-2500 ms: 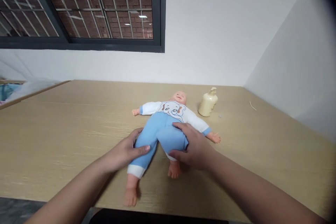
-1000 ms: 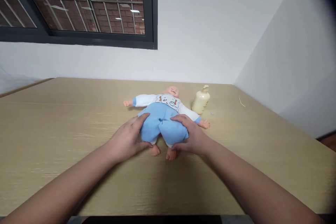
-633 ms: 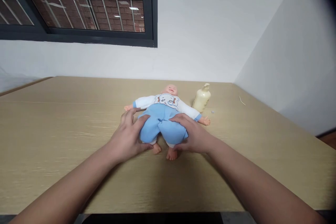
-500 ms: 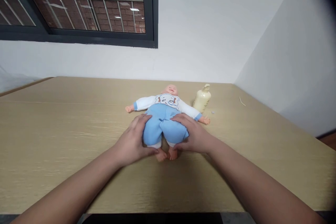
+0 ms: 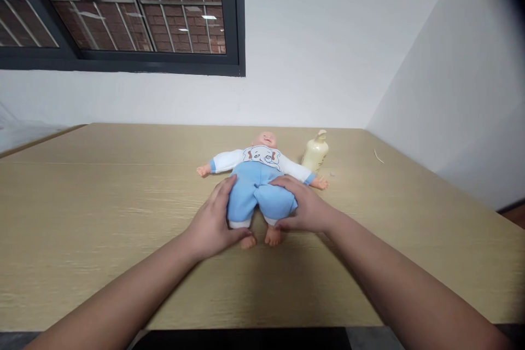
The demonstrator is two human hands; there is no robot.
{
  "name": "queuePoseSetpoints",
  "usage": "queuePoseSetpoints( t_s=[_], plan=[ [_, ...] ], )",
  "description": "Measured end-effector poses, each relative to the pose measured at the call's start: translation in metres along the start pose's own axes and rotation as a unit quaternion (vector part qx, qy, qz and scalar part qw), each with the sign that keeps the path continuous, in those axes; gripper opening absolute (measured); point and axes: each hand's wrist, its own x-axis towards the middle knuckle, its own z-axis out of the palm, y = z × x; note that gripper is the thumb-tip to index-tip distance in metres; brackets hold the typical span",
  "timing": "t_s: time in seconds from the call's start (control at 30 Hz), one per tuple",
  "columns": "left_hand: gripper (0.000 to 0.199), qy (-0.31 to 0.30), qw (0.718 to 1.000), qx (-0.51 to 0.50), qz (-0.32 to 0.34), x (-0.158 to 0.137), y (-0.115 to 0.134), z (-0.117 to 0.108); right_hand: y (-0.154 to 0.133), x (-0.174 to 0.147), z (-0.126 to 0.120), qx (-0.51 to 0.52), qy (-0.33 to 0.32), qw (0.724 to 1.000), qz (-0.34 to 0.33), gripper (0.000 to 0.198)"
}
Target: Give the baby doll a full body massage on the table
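A baby doll point(image 5: 256, 175) in blue trousers point(image 5: 241, 199) and a white elephant-print top point(image 5: 262, 156) is lying face-up on a wooden desk point(image 5: 102, 202), arms spread. The left hand point(image 5: 217, 221) and right hand point(image 5: 307, 205) are each gripping one of its bent legs. A cream pump bottle point(image 5: 315, 153) is standing beside its outstretched arm.

You have two hands on the job, your left hand point(image 5: 211, 224) and your right hand point(image 5: 307, 205), with one doll point(image 5: 258, 172) between them. Two doll feet point(image 5: 272, 235) show on your side of the grip, and two doll hands point(image 5: 203, 170) lie out past it, one to each side. Beyond your right hand you have one bottle point(image 5: 315, 154), one small bit point(image 5: 332, 174) and one thin strand point(image 5: 378, 156).
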Motion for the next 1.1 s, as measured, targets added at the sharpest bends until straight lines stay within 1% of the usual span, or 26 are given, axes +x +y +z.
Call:
queuePoseSetpoints(
  t_s=[0.13, 0.23, 0.33, 0.4, 0.47, 0.53, 0.6, 0.67, 0.7, 0.73, 0.77, 0.8, 0.87, 0.9, 0.93, 0.97, 1.0, 1.1],
  plan=[
    [0.121, -0.024, 1.0, 0.012, 0.001, 0.002, -0.001, -0.01, 0.003, 0.0, -0.006, 0.014, -0.023, 1.0, -0.011, 0.09],
    [0.122, -0.023, 1.0, 0.014, 0.008, 0.003, -0.002, -0.01, 0.006, 0.001, -0.007, 0.021, -0.029, 0.999, -0.021, 0.09],
    [0.119, -0.016, 1.0, -0.009, 0.013, 0.001, -0.004, -0.009, 0.007, 0.002, -0.008, 0.038, -0.025, 0.999, -0.02, 0.09],
    [0.112, -0.017, 0.999, -0.04, 0.017, 0.0, -0.007, -0.01, 0.006, 0.001, -0.008, 0.059, -0.024, 0.998, -0.022, 0.088],
    [0.096, -0.015, 0.995, -0.095, 0.02, 0.0, -0.011, -0.01, 0.006, 0.001, -0.008, 0.094, -0.024, 0.995, -0.03, 0.077],
    [0.074, -0.007, 0.983, -0.183, 0.0, 0.002, -0.018, -0.008, 0.008, 0.002, -0.008, 0.142, -0.016, 0.989, -0.033, 0.061],
    [0.06, 0.023, 0.957, -0.284, -0.051, 0.006, -0.027, -0.003, 0.014, 0.003, -0.005, 0.195, -0.001, 0.981, -0.01, 0.046],
    [0.056, 0.055, 0.921, -0.368, -0.116, 0.011, -0.036, 0.002, 0.022, 0.005, -0.002, 0.227, 0.023, 0.973, 0.042, 0.041],
    [0.056, 0.07, 0.907, -0.391, -0.142, 0.013, -0.041, 0.004, 0.026, 0.005, -0.001, 0.223, 0.04, 0.972, 0.069, 0.039],
    [0.055, 0.077, 0.902, -0.396, -0.155, 0.015, -0.045, 0.004, 0.03, 0.005, 0.0, 0.203, 0.056, 0.974, 0.089, 0.036],
    [0.053, 0.073, 0.911, -0.378, -0.149, 0.016, -0.048, 0.004, 0.032, 0.005, 0.0, 0.167, 0.067, 0.979, 0.096, 0.034],
    [0.051, 0.062, 0.931, -0.337, -0.124, 0.017, -0.05, 0.003, 0.032, 0.004, 0.0, 0.121, 0.067, 0.987, 0.087, 0.037],
    [0.052, 0.036, 0.977, -0.207, -0.033, 0.019, -0.052, -0.001, 0.028, 0.002, 0.001, 0.028, 0.045, 0.998, 0.038, 0.056],
    [0.055, 0.022, 0.99, -0.14, 0.016, 0.019, -0.051, -0.002, 0.025, 0.001, 0.002, -0.009, 0.03, 0.999, 0.011, 0.067],
    [0.06, 0.012, 0.995, -0.083, 0.054, 0.019, -0.05, -0.003, 0.021, 0.001, 0.004, -0.037, 0.025, 0.999, -0.012, 0.075],
    [0.062, 0.009, 0.996, -0.04, 0.078, 0.019, -0.049, -0.003, 0.018, 0.001, 0.006, -0.056, 0.029, 0.998, -0.028, 0.078],
    [0.061, 0.01, 0.996, -0.01, 0.091, 0.018, -0.048, -0.003, 0.015, 0.001, 0.008, -0.069, 0.042, 0.996, -0.038, 0.075],
    [0.047, 0.031, 0.991, 0.028, 0.127, 0.016, -0.042, -0.001, 0.011, 0.003, 0.012, -0.078, 0.083, 0.991, -0.072, 0.05]
  ],
)
